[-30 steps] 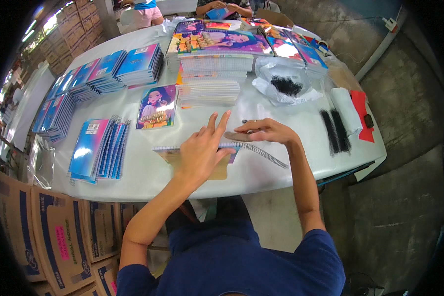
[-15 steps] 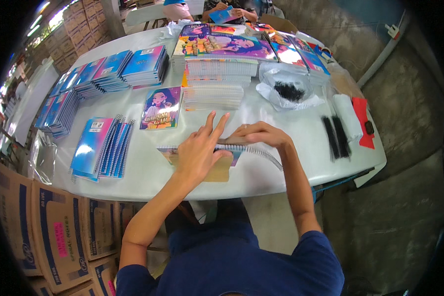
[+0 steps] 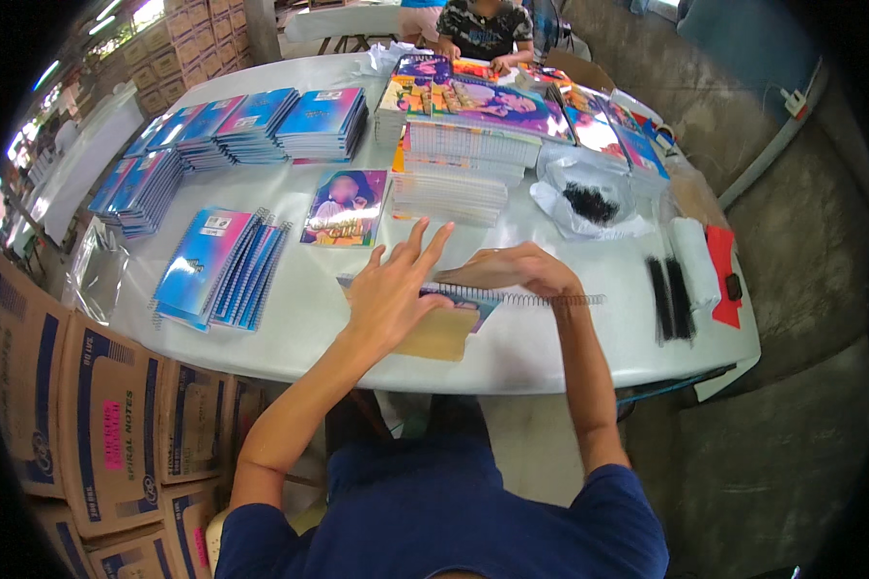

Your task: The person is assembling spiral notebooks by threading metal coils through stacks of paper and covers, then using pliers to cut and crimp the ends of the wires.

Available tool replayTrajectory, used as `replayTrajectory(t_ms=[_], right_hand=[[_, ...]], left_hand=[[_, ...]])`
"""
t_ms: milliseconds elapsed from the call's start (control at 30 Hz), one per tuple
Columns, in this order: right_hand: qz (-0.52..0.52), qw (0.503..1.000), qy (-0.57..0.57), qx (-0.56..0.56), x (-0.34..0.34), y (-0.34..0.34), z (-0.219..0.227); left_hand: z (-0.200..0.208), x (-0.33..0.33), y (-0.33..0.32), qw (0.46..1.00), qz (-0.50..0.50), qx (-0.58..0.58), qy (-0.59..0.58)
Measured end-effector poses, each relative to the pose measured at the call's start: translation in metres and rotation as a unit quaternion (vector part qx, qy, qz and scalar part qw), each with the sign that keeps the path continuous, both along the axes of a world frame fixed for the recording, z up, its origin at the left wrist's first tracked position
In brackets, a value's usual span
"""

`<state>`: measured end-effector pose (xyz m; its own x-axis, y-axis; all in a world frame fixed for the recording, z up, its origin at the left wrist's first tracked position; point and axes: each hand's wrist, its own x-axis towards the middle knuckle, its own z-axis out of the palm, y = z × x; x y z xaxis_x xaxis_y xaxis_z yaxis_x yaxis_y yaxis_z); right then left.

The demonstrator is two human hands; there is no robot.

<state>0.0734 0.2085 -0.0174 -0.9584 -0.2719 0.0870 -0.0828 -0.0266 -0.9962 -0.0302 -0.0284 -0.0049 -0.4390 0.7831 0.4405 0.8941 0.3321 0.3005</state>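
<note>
One notebook with a tan board (image 3: pixel 434 338) is sitting near the front edge of the white bench (image 3: pixel 526 362), partly covered by the person's left hand (image 3: pixel 388 291). That hand is spreading its fingers wide across the spine, while its thumb is resting against the near side; how firmly it is gripping, I cannot tell. The right hand (image 3: pixel 531 270) is holding its fingers close together just behind the spine, and whether they are pinching anything is not showing. A spiral coil (image 3: pixel 589 299) is running along the spine and sticking out past its right end, beside the right wrist.

Beyond the hands, a loose picture cover (image 3: pixel 344 208) is lying flat, and a pile of pads (image 3: pixel 451 198) is standing to its right. Blue-and-pink notebooks (image 3: pixel 203 265) are leaning in an overlapping row on the left, with taller stacks (image 3: pixel 321 121) standing behind them. On the right, two dark bundles (image 3: pixel 671 299) are lying next to a white roll (image 3: pixel 692 259) and a red piece (image 3: pixel 721 280). Small black bits (image 3: pixel 589 203) are resting in an opened white wrapper (image 3: pixel 548 198). Across the bench, another person (image 3: pixel 486 31) is sitting.
</note>
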Motion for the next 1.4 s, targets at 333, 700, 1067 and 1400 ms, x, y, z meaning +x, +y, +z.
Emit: replayTrajectory(t_ms=[333,700,1067,1400], right_hand=[[-0.017,0.99,0.012,0.137,-0.019,-0.016,0.015],[-0.078,0.988,-0.051,-0.123,-0.042,0.001,-0.029],[-0.002,0.984,-0.009,0.175,-0.07,-0.033,0.003],[0.037,0.999,0.003,-0.037,-0.075,-0.033,0.0]], left_hand=[[-0.007,-0.013,-0.011,0.999,0.019,0.027,0.026],[-0.014,-0.022,-0.03,0.989,0.09,0.118,0.019],[-0.055,-0.041,-0.037,0.863,-0.011,0.351,-0.364],[-0.059,-0.047,-0.047,0.79,-0.024,0.409,-0.456]])
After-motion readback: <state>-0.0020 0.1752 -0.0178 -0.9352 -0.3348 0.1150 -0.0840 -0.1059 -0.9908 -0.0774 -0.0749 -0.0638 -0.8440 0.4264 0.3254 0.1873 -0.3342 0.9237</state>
